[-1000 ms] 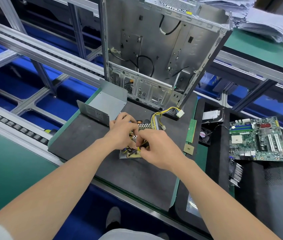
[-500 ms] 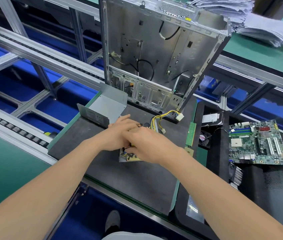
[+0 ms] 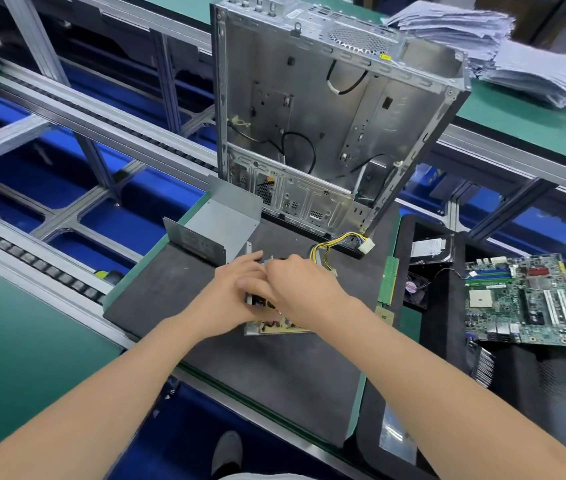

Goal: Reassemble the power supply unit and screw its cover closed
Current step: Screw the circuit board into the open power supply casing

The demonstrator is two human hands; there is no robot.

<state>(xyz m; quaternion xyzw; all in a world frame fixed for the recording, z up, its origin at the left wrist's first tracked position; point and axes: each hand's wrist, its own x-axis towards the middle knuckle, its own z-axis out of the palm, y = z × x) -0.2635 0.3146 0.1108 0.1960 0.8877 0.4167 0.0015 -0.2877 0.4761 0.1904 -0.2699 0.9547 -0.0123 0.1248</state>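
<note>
The bare power supply board (image 3: 274, 326) lies in its metal tray on the black mat (image 3: 177, 282), mostly hidden under both hands. My left hand (image 3: 236, 289) rests on the board's left side with its fingers stretched toward the far edge. My right hand (image 3: 304, 289) overlaps it from the right, fingers curled down onto the board's parts, fingertips hidden. Yellow and black cables (image 3: 326, 249) run from the board to a white connector (image 3: 366, 245). The grey metal power supply cover (image 3: 220, 223) stands open just behind my left hand.
An emptied computer case (image 3: 309, 116) stands upright behind the mat. A RAM stick (image 3: 388, 282), a CPU chip (image 3: 384, 315), a small fan (image 3: 416, 289) and a motherboard (image 3: 524, 303) lie to the right. Conveyor rails (image 3: 66, 116) run on the left; paper stacks (image 3: 517, 57) sit far right.
Both hands have shifted up and leftward over the board and now overlap. The left fingers have stretched out toward the cover; the right hand covers more of the board.
</note>
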